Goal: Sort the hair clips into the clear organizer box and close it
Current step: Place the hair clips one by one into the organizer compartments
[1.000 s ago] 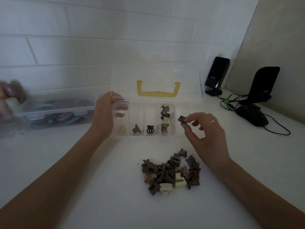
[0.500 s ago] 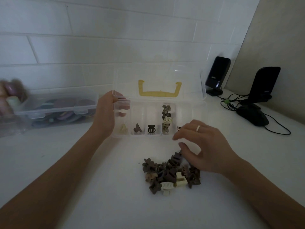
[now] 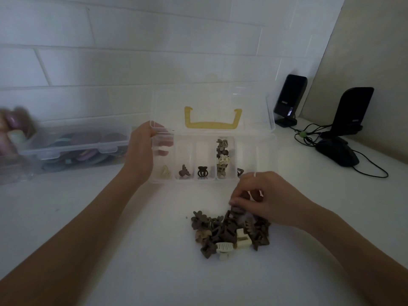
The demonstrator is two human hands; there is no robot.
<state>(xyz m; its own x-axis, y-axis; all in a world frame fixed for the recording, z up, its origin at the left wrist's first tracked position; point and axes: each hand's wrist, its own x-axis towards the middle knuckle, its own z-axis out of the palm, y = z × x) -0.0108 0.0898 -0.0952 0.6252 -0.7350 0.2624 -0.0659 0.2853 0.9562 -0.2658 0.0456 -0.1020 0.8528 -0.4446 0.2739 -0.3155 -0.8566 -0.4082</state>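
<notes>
Left hand [image 3: 140,154] grips organizer box [image 3: 212,181] edge; right hand [image 3: 268,199] reaches clip pile [image 3: 229,234].

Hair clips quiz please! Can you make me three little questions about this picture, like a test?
1. True or false: the lid of the clear organizer box stands open.
2. Which compartment, counting from the person's left, holds the most clips? A) first B) second C) fourth
3. Fill in: the right hand reaches into the ____ of loose hair clips on the table.

Key: 1 true, the lid with its yellow handle is up. 2 C. 3 pile. The left hand grips the box's left end.
</notes>
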